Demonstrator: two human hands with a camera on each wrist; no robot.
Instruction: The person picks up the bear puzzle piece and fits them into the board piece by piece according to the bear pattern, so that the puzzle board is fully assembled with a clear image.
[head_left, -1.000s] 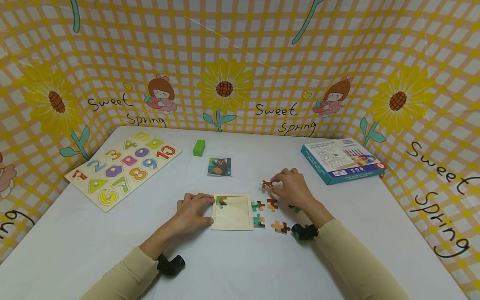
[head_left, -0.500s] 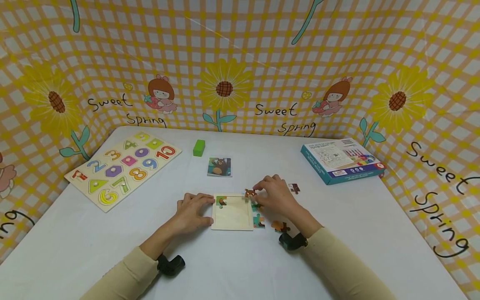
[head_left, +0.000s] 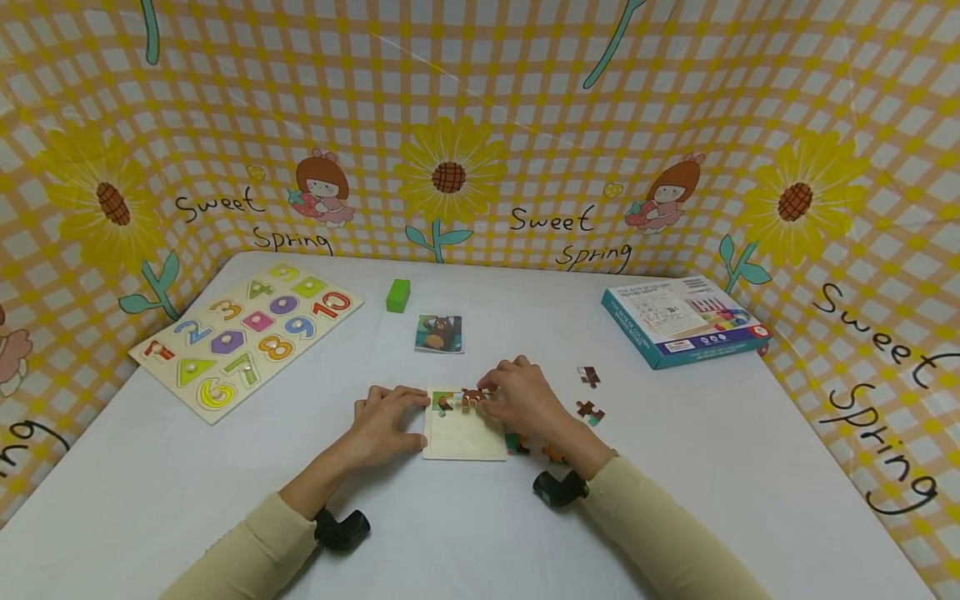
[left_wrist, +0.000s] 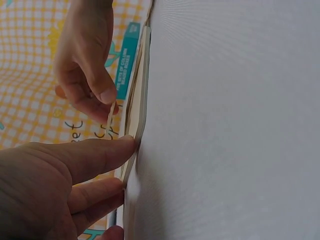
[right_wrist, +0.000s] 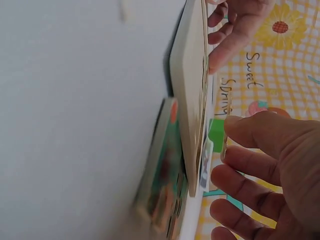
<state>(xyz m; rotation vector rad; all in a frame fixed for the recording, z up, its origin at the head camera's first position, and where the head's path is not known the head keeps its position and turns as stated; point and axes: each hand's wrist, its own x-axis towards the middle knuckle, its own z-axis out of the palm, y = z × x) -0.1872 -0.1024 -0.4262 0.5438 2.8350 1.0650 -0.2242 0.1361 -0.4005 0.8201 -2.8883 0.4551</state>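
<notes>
Brown puzzle piece (head_left: 472,395), pinched by the right hand (head_left: 522,402), has moved over the tray (head_left: 461,440), nearer the spread left hand (head_left: 382,425). Seating seems incomplete.

Behind the puzzle tray (head_left: 461,442) lies a card (head_left: 439,334); number board (head_left: 252,342) left, loose pieces (head_left: 590,412) and box (head_left: 686,323) right

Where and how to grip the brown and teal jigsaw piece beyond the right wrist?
Probably pinch that brown and teal piece by opposite edges, from above and right: it lies flat, white table bare there, the right hand to its left.
</notes>
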